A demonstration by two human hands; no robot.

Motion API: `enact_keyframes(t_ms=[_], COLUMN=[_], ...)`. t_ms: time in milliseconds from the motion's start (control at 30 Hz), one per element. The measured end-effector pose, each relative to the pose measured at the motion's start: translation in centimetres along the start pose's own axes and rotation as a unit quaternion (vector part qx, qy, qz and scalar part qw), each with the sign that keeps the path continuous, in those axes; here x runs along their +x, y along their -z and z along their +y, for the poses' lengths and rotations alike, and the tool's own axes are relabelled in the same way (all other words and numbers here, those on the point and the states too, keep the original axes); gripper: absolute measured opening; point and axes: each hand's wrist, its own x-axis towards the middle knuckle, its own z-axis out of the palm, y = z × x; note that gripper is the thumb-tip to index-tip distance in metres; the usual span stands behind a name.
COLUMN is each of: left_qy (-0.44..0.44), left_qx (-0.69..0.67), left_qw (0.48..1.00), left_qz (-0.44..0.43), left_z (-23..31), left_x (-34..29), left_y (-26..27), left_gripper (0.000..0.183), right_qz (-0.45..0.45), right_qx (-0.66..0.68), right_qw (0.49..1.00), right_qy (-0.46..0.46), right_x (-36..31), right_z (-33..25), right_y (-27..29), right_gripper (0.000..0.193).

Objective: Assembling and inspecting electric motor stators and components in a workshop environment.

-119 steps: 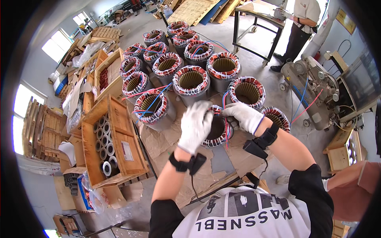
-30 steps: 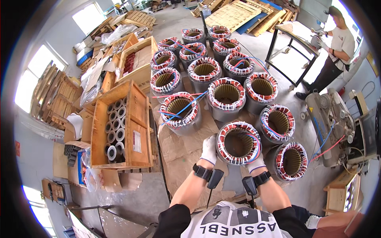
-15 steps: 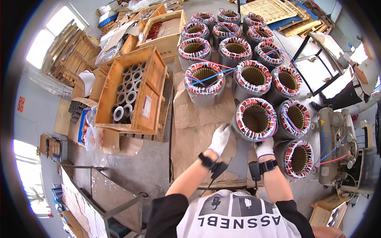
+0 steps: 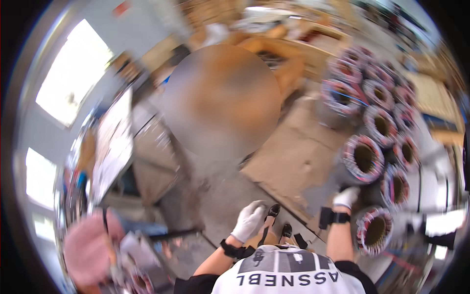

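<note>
While a round blur hides the middle of the view, a wooden crate (image 4: pixel 293 63) shows behind it, a person in pink (image 4: pixel 93 245) is at lower left, and other stators (image 4: pixel 382 126) crowd the right. Half a second ago the left hand (image 4: pixel 249 220) was beside the grey stator (image 4: pixel 361 159); now it hangs empty, well apart from the right hand (image 4: pixel 346 197), which is at that stator's near side, its grip unclear. On the cardboard's (image 4: pixel 293 161) right, the stator shows red-and-white laced windings around a dark bore.
</note>
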Motion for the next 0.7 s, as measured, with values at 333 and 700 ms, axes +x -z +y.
enact_keyframes(t_ms=[333, 700], left_qy=[0.023, 0.136], left_qx=[-0.011, -0.083], left_qw=[0.937, 0.728], left_qz=[0.348, 0.667], left_z=[-3.4, -13.2], left_x=[-18.0, -39.6], left_y=[3.7, 0.2], left_gripper=[0.031, 0.023], right_qz=[-0.463, -0.869], right_qx=[-0.37, -0.441], right_qw=[0.636, 0.219], right_qy=[0.494, -0.035], right_x=[-21.0, -42.2], right_z=[1.0, 5.9], right_y=[0.4, 12.0], right_gripper=[0.031, 0.019])
